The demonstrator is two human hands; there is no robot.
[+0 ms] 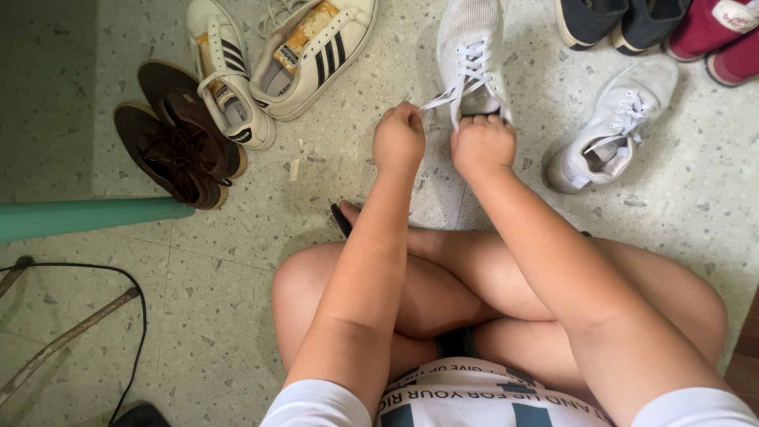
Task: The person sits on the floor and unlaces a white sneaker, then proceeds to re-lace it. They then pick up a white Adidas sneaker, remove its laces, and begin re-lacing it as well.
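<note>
I sit cross-legged on a speckled floor. A white mesh sneaker lies in front of me, toe pointing away. My left hand is closed on a white lace end, pulled out to the left of the shoe. My right hand is closed at the shoe's opening and pinches the other lace. The laces run up from both hands to the eyelets.
A second white sneaker lies to the right. White striped sneakers and brown leather shoes sit at the left, dark and red shoes at the top right. A green bar, a black cable and a rusty rod are at the lower left.
</note>
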